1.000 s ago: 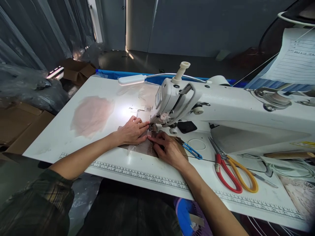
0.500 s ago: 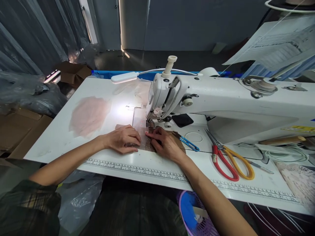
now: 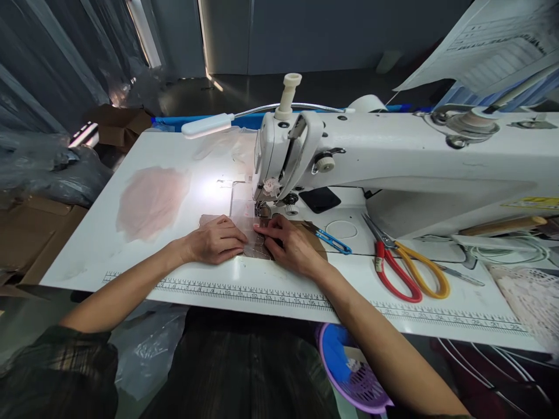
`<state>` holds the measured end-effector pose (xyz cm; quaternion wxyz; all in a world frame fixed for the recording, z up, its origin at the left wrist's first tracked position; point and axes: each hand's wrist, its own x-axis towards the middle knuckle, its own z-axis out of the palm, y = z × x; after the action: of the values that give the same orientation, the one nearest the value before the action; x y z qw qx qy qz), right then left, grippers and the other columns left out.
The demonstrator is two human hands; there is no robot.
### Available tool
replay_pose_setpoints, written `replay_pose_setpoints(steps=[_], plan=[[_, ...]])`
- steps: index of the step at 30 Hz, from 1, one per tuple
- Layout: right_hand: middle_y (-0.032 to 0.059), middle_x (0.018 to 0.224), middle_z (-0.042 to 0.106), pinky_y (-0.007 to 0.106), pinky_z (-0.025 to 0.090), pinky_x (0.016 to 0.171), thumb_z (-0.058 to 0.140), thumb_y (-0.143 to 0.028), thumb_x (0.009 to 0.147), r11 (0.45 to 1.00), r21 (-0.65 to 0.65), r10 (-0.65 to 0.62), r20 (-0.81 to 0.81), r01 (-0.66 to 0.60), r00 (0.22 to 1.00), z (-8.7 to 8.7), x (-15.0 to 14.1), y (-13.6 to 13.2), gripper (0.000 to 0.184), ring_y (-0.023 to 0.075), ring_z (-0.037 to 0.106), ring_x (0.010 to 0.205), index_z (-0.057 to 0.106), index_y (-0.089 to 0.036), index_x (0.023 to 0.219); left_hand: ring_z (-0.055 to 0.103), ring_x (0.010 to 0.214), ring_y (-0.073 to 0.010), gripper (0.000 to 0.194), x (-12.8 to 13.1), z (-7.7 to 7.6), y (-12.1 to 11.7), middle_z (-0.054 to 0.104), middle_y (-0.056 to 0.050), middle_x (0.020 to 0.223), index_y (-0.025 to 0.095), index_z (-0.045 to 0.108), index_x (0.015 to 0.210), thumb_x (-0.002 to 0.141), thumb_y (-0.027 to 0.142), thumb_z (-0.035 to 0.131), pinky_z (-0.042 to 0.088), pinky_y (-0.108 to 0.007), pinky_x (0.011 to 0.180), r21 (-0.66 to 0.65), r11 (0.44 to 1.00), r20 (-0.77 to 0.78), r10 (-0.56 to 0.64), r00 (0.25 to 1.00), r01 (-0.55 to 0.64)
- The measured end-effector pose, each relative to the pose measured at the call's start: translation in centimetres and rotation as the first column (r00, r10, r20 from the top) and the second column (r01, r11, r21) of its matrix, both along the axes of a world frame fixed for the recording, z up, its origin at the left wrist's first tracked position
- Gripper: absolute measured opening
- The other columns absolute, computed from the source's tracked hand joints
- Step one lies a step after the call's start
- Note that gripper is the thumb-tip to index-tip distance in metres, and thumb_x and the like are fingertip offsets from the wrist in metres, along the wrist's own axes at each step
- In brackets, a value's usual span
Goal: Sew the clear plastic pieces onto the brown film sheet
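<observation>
A thin sheer fabric piece (image 3: pixel 253 247), brownish in tone, lies under the presser foot (image 3: pixel 262 209) of a white sewing machine (image 3: pixel 271 157). On its left part rests my left hand (image 3: pixel 217 240), fingers curled and pressed together on the cloth; what lies under the fingertips is hidden. My right hand (image 3: pixel 290 244) pinches the fabric close in front of the presser foot, its index finger pointing left. Blue thread snips (image 3: pixel 334 241) lie just right of that hand, partly over a flat brown piece (image 3: pixel 312 237).
Round pale-pink sheer fabric (image 3: pixel 152 201) lies on the left tabletop (image 3: pixel 91 244). Scissors with red and yellow handles (image 3: pixel 399 262) and white lace (image 3: pixel 526 297) are at the right. A purple basket (image 3: pixel 362 387) stands below the front edge. A lamp (image 3: pixel 207 125) lights the needle area.
The view has shifted slightly, so the machine appears higher and a little left. My left fingers have settled lower onto the fabric; my right hand keeps its pinch near the presser foot.
</observation>
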<state>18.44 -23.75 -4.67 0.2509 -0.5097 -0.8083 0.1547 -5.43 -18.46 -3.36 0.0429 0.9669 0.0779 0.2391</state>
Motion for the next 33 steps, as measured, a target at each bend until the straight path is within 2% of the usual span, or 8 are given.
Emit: replay_pose_setpoints(steps=[6, 11, 15, 18, 21, 24, 28, 33], plan=[[0.0072, 0.102, 0.057, 0.034, 0.053, 0.084, 0.049, -0.019, 0.090, 1.000, 0.002, 0.002, 0.005, -0.002, 1.000, -0.3, 0.0, 0.0, 0.037, 0.0173, 0.061, 0.086, 0.070, -0.026, 0.120, 0.066, 0.078, -0.0147, 0.017, 0.1, 0.0, 0.0, 0.075, -0.005, 0.096, 0.015, 0.068, 0.090, 0.094, 0.016, 0.052, 0.050, -0.032, 0.072, 0.080, 0.995, 0.017, -0.058, 0.998, 0.056], [0.0067, 0.102, 0.058, 0.033, 0.053, 0.084, 0.049, -0.018, 0.089, 1.000, 0.009, -0.002, 0.021, 0.001, 1.000, -0.3, 0.0, 0.0, 0.037, 0.0171, 0.061, 0.086, 0.070, -0.027, 0.118, 0.065, 0.079, -0.0149, 0.017, 0.1, 0.0, -0.1, 0.075, -0.003, 0.099, 0.018, 0.069, 0.093, 0.095, 0.019, 0.052, 0.049, -0.032, 0.074, 0.112, 0.993, -0.003, -0.041, 0.999, 0.041], [0.0071, 0.102, 0.058, 0.032, 0.053, 0.083, 0.050, -0.018, 0.089, 1.000, 0.028, -0.009, 0.049, 0.007, 0.999, -0.2, 0.0, 0.0, 0.037, 0.0171, 0.062, 0.086, 0.070, -0.025, 0.119, 0.065, 0.081, -0.0158, 0.020, 0.0, 0.2, -0.5, 0.075, -0.004, 0.101, 0.019, 0.070, 0.095, 0.094, 0.020, 0.050, 0.046, -0.035, 0.078, 0.069, 0.997, -0.056, -0.020, 0.998, 0.023], [0.0082, 0.103, 0.059, 0.033, 0.054, 0.081, 0.049, -0.019, 0.090, 0.998, 0.055, 0.006, 0.084, -0.010, 0.996, -0.1, 0.1, -0.1, 0.037, 0.0176, 0.062, 0.086, 0.068, -0.024, 0.121, 0.064, 0.079, -0.0179, 0.021, 0.0, 1.0, -0.6, 0.074, -0.007, 0.101, 0.017, 0.069, 0.097, 0.088, 0.023, 0.051, 0.043, -0.040, 0.084, 0.051, 0.998, -0.097, -0.037, 0.995, 0.042], [0.0098, 0.105, 0.060, 0.034, 0.055, 0.079, 0.047, -0.020, 0.092, 0.996, 0.087, 0.021, 0.110, -0.030, 0.994, -0.1, 0.2, -0.1, 0.036, 0.0175, 0.062, 0.084, 0.068, -0.022, 0.121, 0.064, 0.081, -0.0207, 0.023, 0.4, 1.9, 0.0, 0.073, -0.008, 0.096, 0.016, 0.070, 0.093, 0.081, 0.026, 0.053, 0.040, -0.045, 0.092, 0.022, 0.993, -0.136, -0.116, 0.984, 0.120], [0.0112, 0.105, 0.060, 0.033, 0.055, 0.074, 0.046, -0.019, 0.091, 0.993, 0.116, 0.018, 0.154, -0.036, 0.988, -0.2, 0.2, -0.1, 0.036, 0.0178, 0.062, 0.083, 0.068, -0.020, 0.120, 0.063, 0.076, -0.0191, 0.019, 0.9, 2.5, 1.0, 0.072, -0.005, 0.088, 0.017, 0.070, 0.084, 0.076, 0.027, 0.055, 0.042, -0.042, 0.091, -0.045, 0.978, -0.166, -0.210, 0.964, 0.206], [0.0107, 0.105, 0.061, 0.033, 0.055, 0.070, 0.044, -0.019, 0.091, 0.990, 0.134, 0.008, 0.220, -0.039, 0.976, -0.3, 0.3, -0.1, 0.037, 0.0182, 0.062, 0.082, 0.067, -0.022, 0.120, 0.059, 0.071, -0.0166, 0.016, 1.2, 2.3, 1.9, 0.070, -0.003, 0.084, 0.022, 0.070, 0.079, 0.075, 0.028, 0.057, 0.045, -0.037, 0.083, -0.109, 0.969, -0.157, -0.236, 0.959, 0.221], [0.0108, 0.104, 0.060, 0.032, 0.055, 0.067, 0.042, -0.019, 0.091, 0.992, 0.120, 0.008, 0.257, -0.040, 0.966, 0.0, 0.2, 0.0, 0.038, 0.0179, 0.061, 0.079, 0.065, -0.021, 0.121, 0.059, 0.075, -0.0190, 0.016, 1.0, 1.6, 1.9, 0.070, -0.005, 0.089, 0.021, 0.071, 0.081, 0.077, 0.029, 0.057, 0.043, -0.039, 0.082, -0.066, 0.973, -0.138, -0.228, 0.964, 0.221]])
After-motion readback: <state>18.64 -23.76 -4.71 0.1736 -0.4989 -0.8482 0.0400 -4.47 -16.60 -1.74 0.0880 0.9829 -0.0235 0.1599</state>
